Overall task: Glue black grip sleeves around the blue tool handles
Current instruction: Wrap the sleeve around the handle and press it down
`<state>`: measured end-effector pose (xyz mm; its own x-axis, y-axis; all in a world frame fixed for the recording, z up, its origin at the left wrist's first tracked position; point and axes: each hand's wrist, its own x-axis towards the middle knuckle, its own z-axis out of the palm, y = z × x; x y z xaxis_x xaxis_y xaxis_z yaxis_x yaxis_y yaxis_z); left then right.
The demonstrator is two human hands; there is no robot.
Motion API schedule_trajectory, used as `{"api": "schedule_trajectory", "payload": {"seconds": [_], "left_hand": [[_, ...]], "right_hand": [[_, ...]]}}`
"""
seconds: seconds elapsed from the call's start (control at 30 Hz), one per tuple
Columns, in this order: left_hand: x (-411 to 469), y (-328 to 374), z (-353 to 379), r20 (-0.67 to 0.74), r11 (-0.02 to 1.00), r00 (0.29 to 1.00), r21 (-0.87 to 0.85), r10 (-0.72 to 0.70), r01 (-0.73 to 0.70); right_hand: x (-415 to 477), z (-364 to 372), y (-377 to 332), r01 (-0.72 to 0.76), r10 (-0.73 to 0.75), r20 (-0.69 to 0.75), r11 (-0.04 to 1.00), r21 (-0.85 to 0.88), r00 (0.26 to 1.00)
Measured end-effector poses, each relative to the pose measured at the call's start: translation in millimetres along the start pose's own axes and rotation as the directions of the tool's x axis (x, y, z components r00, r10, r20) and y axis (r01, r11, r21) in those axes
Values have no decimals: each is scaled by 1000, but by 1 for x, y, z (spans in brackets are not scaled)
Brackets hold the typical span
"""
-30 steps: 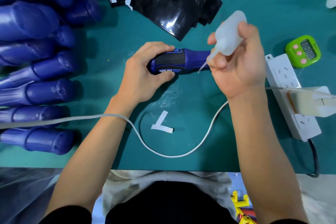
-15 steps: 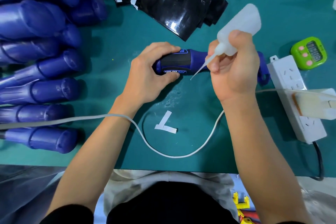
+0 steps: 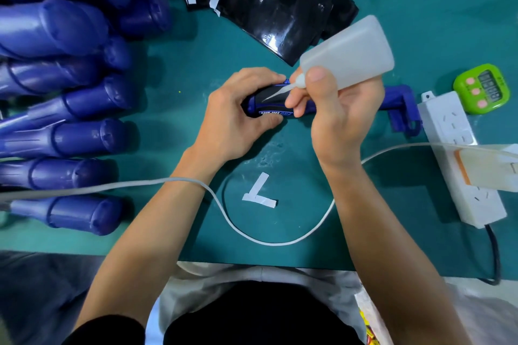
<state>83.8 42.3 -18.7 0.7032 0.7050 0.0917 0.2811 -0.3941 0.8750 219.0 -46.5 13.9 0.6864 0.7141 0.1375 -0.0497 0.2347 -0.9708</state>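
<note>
On the green tabletop (image 3: 280, 154), the left hand (image 3: 232, 117) curls its fingers (image 3: 260, 75) round the blue tool handle (image 3: 392, 98), its white lettering too blurred to read, while the right hand (image 3: 339, 117) grips the glue bottle (image 3: 350, 50), whose nozzle has moved left onto the black grip sleeve (image 3: 269, 95).

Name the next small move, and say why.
Probably squeeze the bottle gently: the right hand points its nozzle tip at the black sleeve, and the left hand grips the tool.
</note>
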Motion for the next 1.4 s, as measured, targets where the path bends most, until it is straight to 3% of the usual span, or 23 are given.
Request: {"api": "schedule_trajectory", "payload": {"seconds": [0.9,1.17,1.4], "left_hand": [[1,-3,1,-6,999,1000,-32,0,-1],[1,-3,1,-1,999,1000,-47,15,-15],[3,-2,1,-3,1000,1000,-24,20,-20]], "right_hand": [[-5,5,8,-66,65,35,998,20,997],[-3,3,11,25,-20,56,996,-80,998],[-4,4,9,-7,7,46,1000,-4,999]]}}
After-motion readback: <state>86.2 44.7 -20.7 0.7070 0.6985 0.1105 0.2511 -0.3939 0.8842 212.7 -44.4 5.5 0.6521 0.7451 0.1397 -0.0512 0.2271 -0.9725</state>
